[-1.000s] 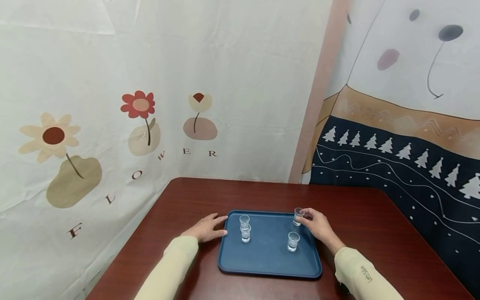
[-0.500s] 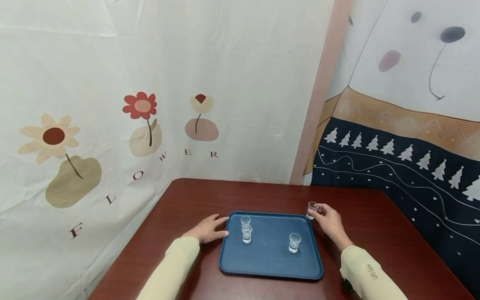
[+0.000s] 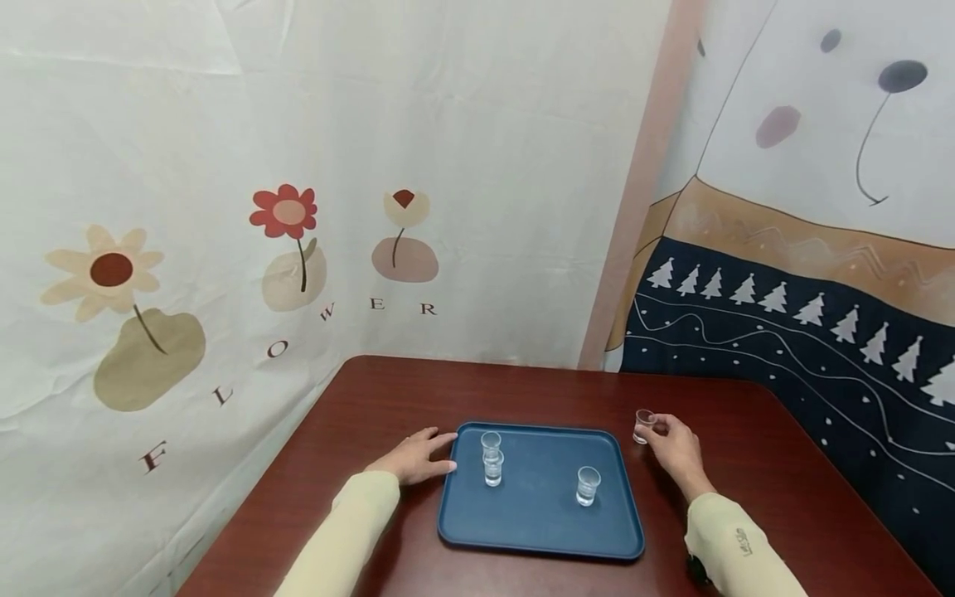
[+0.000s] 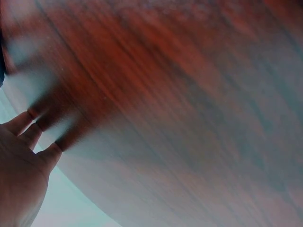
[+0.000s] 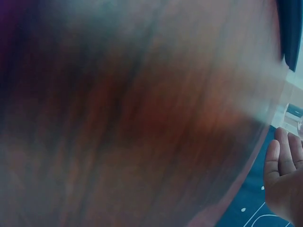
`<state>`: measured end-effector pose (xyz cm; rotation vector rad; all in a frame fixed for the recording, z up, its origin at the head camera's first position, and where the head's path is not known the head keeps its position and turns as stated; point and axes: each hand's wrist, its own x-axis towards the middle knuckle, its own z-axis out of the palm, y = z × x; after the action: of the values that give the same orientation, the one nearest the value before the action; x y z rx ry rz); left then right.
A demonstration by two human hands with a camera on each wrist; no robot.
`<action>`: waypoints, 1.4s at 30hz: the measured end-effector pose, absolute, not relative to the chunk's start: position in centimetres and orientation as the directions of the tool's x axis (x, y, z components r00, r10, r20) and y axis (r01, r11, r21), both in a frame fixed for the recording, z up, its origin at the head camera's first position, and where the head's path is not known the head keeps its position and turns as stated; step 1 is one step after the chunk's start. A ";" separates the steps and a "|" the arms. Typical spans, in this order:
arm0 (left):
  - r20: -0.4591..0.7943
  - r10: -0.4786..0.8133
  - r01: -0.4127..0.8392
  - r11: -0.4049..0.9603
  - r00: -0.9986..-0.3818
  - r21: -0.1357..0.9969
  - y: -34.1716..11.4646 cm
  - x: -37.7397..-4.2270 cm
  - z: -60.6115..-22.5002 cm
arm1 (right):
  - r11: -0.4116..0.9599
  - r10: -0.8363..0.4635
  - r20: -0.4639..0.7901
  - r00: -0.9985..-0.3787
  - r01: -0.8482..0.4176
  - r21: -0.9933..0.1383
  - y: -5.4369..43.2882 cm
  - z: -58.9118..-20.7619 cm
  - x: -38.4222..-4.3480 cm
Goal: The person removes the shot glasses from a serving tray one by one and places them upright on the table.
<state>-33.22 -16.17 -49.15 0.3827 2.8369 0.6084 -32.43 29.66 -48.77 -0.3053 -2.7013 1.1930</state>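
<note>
Between thumb and fingers my right hand (image 3: 677, 452) pinches a small clear shot glass (image 3: 643, 426), upright, just off the far right corner of the blue tray (image 3: 537, 522). Whether its base touches the table I cannot tell. At the tray's left edge my left hand (image 3: 410, 458) lies with fingers extended, its fingertips at the rim. Three similar glasses stand on the tray: a rear-left glass (image 3: 490, 443), a nearer glass (image 3: 493, 473) partly overlapping it in view, and a right glass (image 3: 587, 487). In the right wrist view the held glass (image 5: 294, 118) shows at the right edge.
The reddish-brown wooden table (image 3: 418, 390) carries the tray. Behind it hangs a pale cloth (image 3: 485, 166) printed with flowers and letters. A dark blue cloth (image 3: 746, 323) with white trees hangs at the right.
My right hand has lifted its shot glass from the tray's far right corner and carried it right, over the rim and beyond the tray. My left hand has stayed at the left edge.
</note>
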 end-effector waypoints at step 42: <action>-0.165 0.281 0.189 0.884 -0.945 0.427 -16.1 -33.0 -49.1 | 0.452 0.233 0.314 -0.920 -0.184 -0.873 25.2 -45.7 -26.9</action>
<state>-33.01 -16.06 -49.10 0.3578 2.8310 0.6092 -26.89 25.24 -45.68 -0.0412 -2.3171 1.4633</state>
